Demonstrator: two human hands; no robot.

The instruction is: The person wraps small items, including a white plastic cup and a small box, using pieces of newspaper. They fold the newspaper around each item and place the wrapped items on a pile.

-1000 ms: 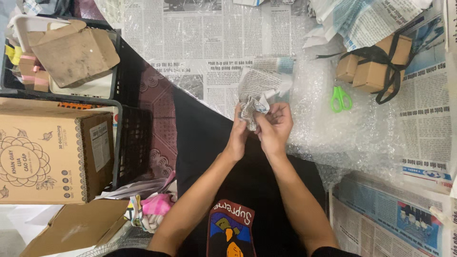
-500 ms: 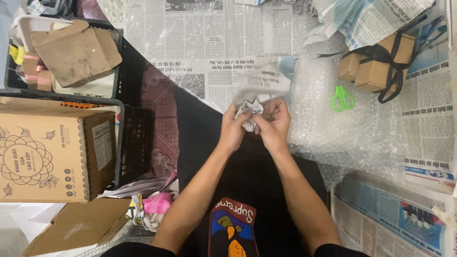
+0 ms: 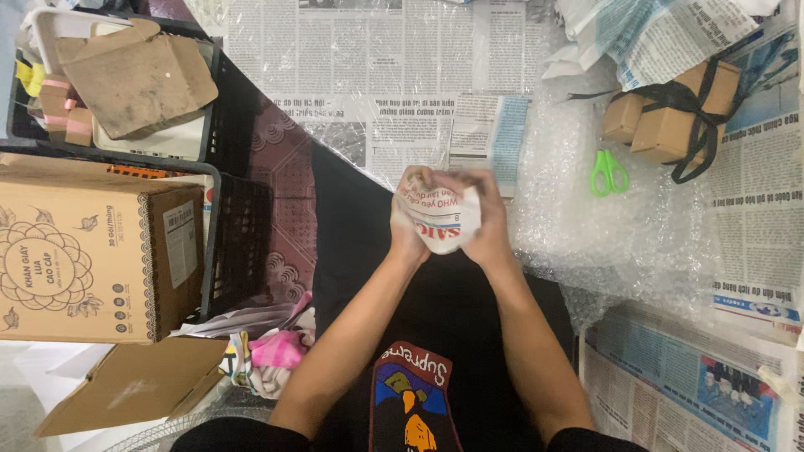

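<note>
Both my hands close around a crumpled ball of newspaper (image 3: 440, 219) held above my lap. My left hand (image 3: 408, 219) cups its left side, and my right hand (image 3: 488, 219) wraps its right side and top. Whatever is inside the paper is hidden. Flat newspaper sheets (image 3: 394, 59) lie on the floor just beyond my hands, and a sheet of bubble wrap (image 3: 611, 226) spreads out to the right of them.
Green scissors (image 3: 608, 172) lie on the bubble wrap. Small brown boxes tied with black strap (image 3: 670, 117) sit at top right. At left stand a printed cardboard box (image 3: 88, 251), a black crate (image 3: 222, 100) with cardboard pieces, and a flat cardboard flap (image 3: 134, 385).
The paper has gone from a loosely crumpled piece between my fingertips to a tight ball, with both hands wrapped further around it.
</note>
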